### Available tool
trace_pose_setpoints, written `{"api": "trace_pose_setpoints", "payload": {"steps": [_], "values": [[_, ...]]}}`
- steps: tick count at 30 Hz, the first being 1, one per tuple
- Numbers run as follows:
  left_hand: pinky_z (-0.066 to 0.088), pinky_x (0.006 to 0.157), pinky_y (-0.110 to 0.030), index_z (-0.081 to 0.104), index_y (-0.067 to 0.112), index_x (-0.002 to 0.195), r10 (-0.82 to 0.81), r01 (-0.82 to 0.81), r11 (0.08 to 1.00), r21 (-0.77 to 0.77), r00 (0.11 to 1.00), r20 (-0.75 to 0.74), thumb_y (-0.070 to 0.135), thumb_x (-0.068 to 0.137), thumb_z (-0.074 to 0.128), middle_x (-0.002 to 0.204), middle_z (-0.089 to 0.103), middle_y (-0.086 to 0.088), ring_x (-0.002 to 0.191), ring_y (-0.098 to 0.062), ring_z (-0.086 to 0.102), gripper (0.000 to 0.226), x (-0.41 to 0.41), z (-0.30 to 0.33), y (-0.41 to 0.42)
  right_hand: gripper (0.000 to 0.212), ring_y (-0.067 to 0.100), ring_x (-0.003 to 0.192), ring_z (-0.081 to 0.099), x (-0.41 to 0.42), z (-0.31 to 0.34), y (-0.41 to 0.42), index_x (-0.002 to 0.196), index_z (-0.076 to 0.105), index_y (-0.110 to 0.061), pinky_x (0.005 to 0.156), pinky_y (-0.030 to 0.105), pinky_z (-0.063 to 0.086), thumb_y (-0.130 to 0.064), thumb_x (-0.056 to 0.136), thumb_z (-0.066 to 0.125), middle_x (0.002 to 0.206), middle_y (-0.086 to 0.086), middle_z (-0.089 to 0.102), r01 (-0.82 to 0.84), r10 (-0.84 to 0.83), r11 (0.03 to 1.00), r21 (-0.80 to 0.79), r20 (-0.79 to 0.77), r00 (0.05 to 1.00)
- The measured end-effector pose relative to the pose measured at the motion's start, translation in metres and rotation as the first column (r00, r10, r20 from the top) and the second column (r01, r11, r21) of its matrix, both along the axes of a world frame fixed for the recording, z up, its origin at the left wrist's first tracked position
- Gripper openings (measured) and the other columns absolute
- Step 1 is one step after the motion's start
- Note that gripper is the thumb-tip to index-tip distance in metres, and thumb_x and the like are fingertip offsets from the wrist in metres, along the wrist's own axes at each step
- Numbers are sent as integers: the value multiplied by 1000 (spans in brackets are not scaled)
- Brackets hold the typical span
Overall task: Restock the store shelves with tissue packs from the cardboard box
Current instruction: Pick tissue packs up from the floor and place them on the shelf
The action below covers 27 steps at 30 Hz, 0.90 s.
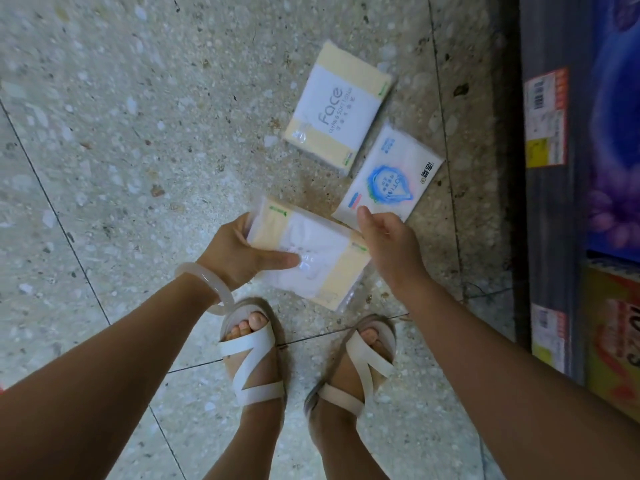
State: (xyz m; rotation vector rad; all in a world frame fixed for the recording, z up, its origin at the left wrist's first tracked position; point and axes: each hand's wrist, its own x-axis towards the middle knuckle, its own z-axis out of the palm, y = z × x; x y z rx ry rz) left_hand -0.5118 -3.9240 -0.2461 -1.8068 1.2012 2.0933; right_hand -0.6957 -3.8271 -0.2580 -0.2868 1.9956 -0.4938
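The left hand (239,251), a pale bangle (207,289) on its wrist, grips a yellow-and-white tissue pack (311,258) by its left end, thumb laid across the top and fingers curled underneath. This held pack hangs above the speckled floor (121,150), over the toes of two white sandals (256,355). Beyond the held pack a second yellow pack printed "Face" (337,109) lies flat on the floor. To the right of the held pack's far corner lies a white pack with a blue emblem (389,178), just beside the Face pack. The right hand (388,244) hovers at the held pack's right edge, holding nothing, fingers loosely bent with tips over the white pack's near corner; whether they touch it I cannot tell. Farther right of the held pack stands the shelf edge (550,202) with price labels (545,119)
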Motion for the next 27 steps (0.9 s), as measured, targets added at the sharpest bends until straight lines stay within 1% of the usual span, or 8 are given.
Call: {"api": "trace_pose_setpoints", "payload": {"steps": [2, 5, 9, 12, 14, 18, 22, 27], "values": [[54, 58, -24, 64, 17, 98, 39, -38, 997, 60, 999, -7, 4, 57, 84, 89, 70, 0, 81, -16, 67, 48, 0, 8, -2, 37, 15, 77, 56, -9, 3, 0, 93, 58, -5, 59, 25, 41, -41, 92, 51, 83, 0, 60, 72, -68, 997, 28, -116, 991], [56, 68, -36, 67, 10, 101, 116, -114, 981, 157, 993, -5, 18, 35, 93, 94, 74, -9, 89, -29, 70, 72, 2, 14, -6, 64, 25, 99, 59, -24, -8, -4, 116, 50, -2, 78, 34, 50, -47, 76, 70, 112, 9, 60, 232, -205, 968, 94, -231, 951], [59, 69, -40, 70, 9, 98, 314, -288, 925, 248, 947, -73, 21, 23, 93, 100, 73, -13, 92, -29, 70, 80, 8, 9, -16, 138, 26, 108, 60, -35, -64, -1, 125, 49, -3, 89, 46, 53, -88, 17, 66, 120, 10, 61, 306, -264, 944, 124, -271, 926], [59, 62, -35, 72, 10, 91, 410, -368, 894, 256, 902, -135, 26, 12, 96, 96, 74, -10, 86, -24, 72, 84, 13, 0, -23, 108, 29, 115, 55, -25, -65, -20, 127, 42, -2, 96, 46, 48, -45, 41, 91, 127, 15, 55, 407, -377, 907, 110, -219, 900], [58, 60, -32, 74, 11, 85, 434, -388, 886, 253, 886, -163, 26, 12, 96, 93, 75, -8, 83, -22, 72, 77, 14, -5, -27, 88, 27, 116, 54, -21, -65, -28, 130, 39, -2, 98, 39, 46, -23, 59, 88, 131, 14, 52, 454, -433, 885, 104, -177, 884], [58, 60, -31, 75, 12, 84, 416, -368, 897, 246, 890, -186, 26, 14, 96, 93, 75, -8, 83, -21, 72, 74, 11, 3, -29, 56, 20, 101, 61, -26, -46, -27, 116, 61, -1, 77, 22, 43, -20, 69, 83, 122, 10, 63, 462, -444, 885, 61, -186, 876], [58, 58, -32, 70, 10, 92, 359, -320, 920, 225, 919, -160, 29, 9, 96, 90, 75, -8, 80, -21, 73, 89, 4, 46, -31, 50, 14, 90, 58, -38, 16, -24, 109, 63, 1, 78, 25, 45, -8, 64, 85, 115, 10, 66, 442, -441, 897, -9, -111, 891], [58, 70, -41, 75, 10, 82, 158, -133, 978, 162, 975, -156, 33, 7, 95, 91, 74, -14, 82, -29, 72, 81, -7, 142, -42, 44, 17, 100, 62, -65, 139, -14, 105, 65, 0, 82, 30, 51, 5, 64, 81, 110, 10, 66, 224, -228, 968, -114, -24, 973]]}}
